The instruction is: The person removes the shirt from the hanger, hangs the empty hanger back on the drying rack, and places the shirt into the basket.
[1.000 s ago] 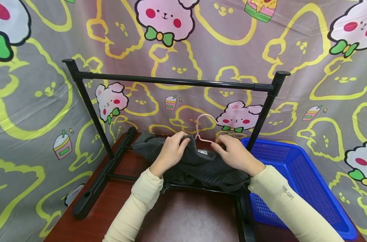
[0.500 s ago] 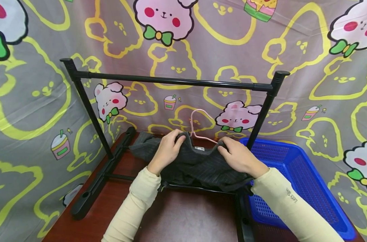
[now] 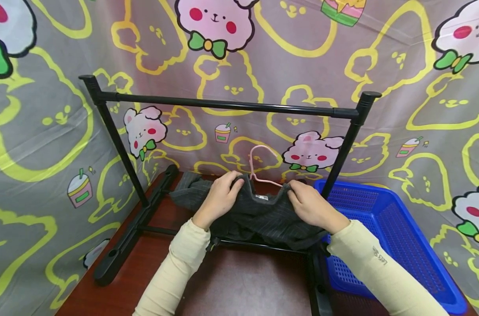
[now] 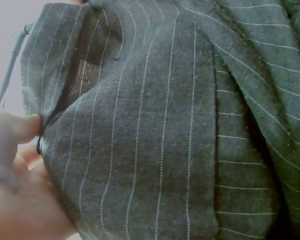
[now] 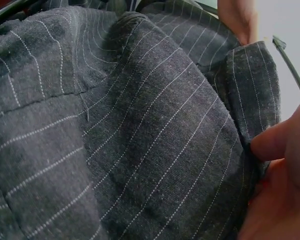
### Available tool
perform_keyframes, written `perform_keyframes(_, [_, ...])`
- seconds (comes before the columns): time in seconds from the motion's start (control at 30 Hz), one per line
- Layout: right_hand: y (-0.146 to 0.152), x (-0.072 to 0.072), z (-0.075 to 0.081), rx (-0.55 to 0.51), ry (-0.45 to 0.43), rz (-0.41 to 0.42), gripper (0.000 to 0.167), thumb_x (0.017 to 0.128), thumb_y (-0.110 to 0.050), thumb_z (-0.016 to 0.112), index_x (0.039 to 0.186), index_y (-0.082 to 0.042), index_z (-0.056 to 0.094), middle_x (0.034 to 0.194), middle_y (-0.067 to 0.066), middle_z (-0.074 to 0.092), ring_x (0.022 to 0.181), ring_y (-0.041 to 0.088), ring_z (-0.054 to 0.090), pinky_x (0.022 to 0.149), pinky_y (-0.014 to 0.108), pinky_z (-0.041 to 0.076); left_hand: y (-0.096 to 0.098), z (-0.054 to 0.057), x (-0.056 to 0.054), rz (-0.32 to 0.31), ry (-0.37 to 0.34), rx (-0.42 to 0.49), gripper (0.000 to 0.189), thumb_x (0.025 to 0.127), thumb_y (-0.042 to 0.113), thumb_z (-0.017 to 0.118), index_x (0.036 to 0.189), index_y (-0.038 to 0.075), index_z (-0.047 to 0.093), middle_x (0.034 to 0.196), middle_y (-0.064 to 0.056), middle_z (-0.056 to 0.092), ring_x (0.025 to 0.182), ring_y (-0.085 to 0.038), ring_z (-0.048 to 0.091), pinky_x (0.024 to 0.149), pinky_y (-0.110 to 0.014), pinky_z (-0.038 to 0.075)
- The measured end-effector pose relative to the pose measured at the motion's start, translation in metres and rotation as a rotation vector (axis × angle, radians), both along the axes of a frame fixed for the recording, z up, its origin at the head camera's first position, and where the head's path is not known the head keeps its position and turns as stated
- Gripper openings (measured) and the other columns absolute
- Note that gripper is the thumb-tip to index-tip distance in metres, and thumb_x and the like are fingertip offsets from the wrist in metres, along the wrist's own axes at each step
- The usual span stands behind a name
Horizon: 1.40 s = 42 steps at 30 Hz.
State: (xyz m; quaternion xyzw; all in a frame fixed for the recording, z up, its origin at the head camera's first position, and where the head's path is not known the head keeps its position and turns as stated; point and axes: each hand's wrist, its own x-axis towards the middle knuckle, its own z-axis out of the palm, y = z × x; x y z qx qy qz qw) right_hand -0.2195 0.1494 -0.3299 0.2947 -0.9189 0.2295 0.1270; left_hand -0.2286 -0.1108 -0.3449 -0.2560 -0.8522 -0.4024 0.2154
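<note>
A dark grey pinstriped garment (image 3: 259, 221) with a collar-like opening and a small white label (image 3: 262, 197) lies bunched across the lower bar of a black rack. My left hand (image 3: 222, 195) pinches the left side of the opening between thumb and fingers; the left wrist view shows the thumb pressed on the striped cloth (image 4: 140, 140). On the other side of the opening, my right hand (image 3: 312, 204) pinches the cloth's edge, also plain in the right wrist view. A pink clothes hanger (image 3: 252, 169) rises through the opening, its hook upward; the rest is hidden by cloth and hands.
The black rack's top bar (image 3: 223, 104) spans above and behind the hands, with an upright at each end. A blue plastic basket (image 3: 405, 237) stands on the right of the reddish-brown table (image 3: 239, 281). A patterned curtain (image 3: 231, 70) hangs behind.
My right hand has moved from the hanger's arm area onto the garment's edge, spreading the opening. The hanger's hook has shifted slightly left. The left hand has barely moved.
</note>
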Motion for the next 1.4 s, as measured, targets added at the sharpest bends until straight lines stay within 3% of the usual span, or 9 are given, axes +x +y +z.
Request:
perform_keyframes(0.47, [-0.002, 0.003, -0.001, -0.004, 0.018, 0.03, 0.014, 0.097, -0.008, 0.044, 0.084, -0.011, 0.048, 0.069, -0.002, 0.043, 0.066, 0.017, 0.045, 0.063, 0.034, 0.037, 0.004, -0.002, 0.004, -0.007, 0.02, -0.076, 0.02, 0.098, 0.016, 0.05, 0.11, 0.007, 0.063, 0.104, -0.006, 0.063, 0.094, -0.019, 0.061, 0.081, -0.036, 0.048])
perform_keyframes(0.67, [-0.006, 0.003, -0.001, 0.0, 0.009, 0.037, 0.014, 0.097, -0.009, 0.045, 0.085, -0.012, 0.048, 0.068, -0.002, 0.041, 0.067, 0.017, 0.045, 0.063, 0.034, 0.037, 0.01, 0.002, 0.007, 0.02, 0.089, -0.138, 0.02, 0.098, 0.017, 0.044, 0.1, 0.01, 0.062, 0.092, -0.002, 0.061, 0.083, -0.017, 0.059, 0.074, -0.035, 0.046])
perform_keyframes(0.77, [-0.01, 0.003, 0.0, 0.001, 0.023, 0.042, 0.013, 0.097, -0.009, 0.045, 0.085, -0.011, 0.049, 0.068, -0.002, 0.041, 0.068, 0.017, 0.045, 0.064, 0.034, 0.037, 0.013, 0.005, 0.009, 0.064, 0.078, -0.151, 0.025, 0.099, 0.029, 0.041, 0.095, 0.013, 0.06, 0.084, 0.002, 0.057, 0.077, -0.016, 0.056, 0.072, -0.036, 0.041])
perform_keyframes(0.9, [-0.015, 0.005, 0.002, -0.005, 0.043, 0.053, 0.009, 0.097, -0.009, 0.046, 0.091, -0.01, 0.053, 0.074, -0.001, 0.048, 0.072, 0.017, 0.049, 0.067, 0.035, 0.04, 0.017, 0.009, 0.01, 0.135, 0.03, -0.12, 0.03, 0.098, 0.041, 0.045, 0.09, 0.016, 0.059, 0.071, 0.004, 0.051, 0.061, -0.014, 0.049, 0.067, -0.035, 0.038])
perform_keyframes(1.03, [-0.017, 0.006, 0.003, -0.022, 0.041, 0.073, 0.016, 0.097, -0.008, 0.048, 0.109, -0.008, 0.058, 0.094, 0.003, 0.06, 0.087, 0.018, 0.057, 0.077, 0.04, 0.046, 0.018, 0.01, 0.008, 0.177, 0.033, -0.078, 0.023, 0.094, 0.033, 0.053, 0.083, 0.015, 0.059, 0.062, 0.002, 0.045, 0.051, -0.014, 0.042, 0.055, -0.031, 0.036])
perform_keyframes(1.17, [-0.017, 0.005, 0.003, -0.02, 0.051, 0.1, 0.03, 0.096, -0.009, 0.052, 0.126, -0.01, 0.056, 0.114, 0.005, 0.061, 0.099, 0.019, 0.059, 0.082, 0.042, 0.047, 0.016, 0.008, 0.005, 0.18, 0.045, -0.049, 0.018, 0.092, 0.027, 0.055, 0.08, 0.014, 0.059, 0.062, 0.002, 0.046, 0.052, -0.014, 0.043, 0.049, -0.028, 0.034])
perform_keyframes(1.4, [-0.017, 0.003, 0.004, 0.017, 0.134, 0.132, 0.019, 0.094, -0.015, 0.058, 0.112, -0.013, 0.062, 0.098, -0.001, 0.058, 0.084, 0.014, 0.055, 0.072, 0.036, 0.046, 0.012, 0.006, -0.001, 0.194, 0.083, -0.027, 0.016, 0.09, 0.023, 0.053, 0.08, 0.011, 0.058, 0.067, 0.0, 0.051, 0.056, -0.016, 0.047, 0.059, -0.034, 0.037])
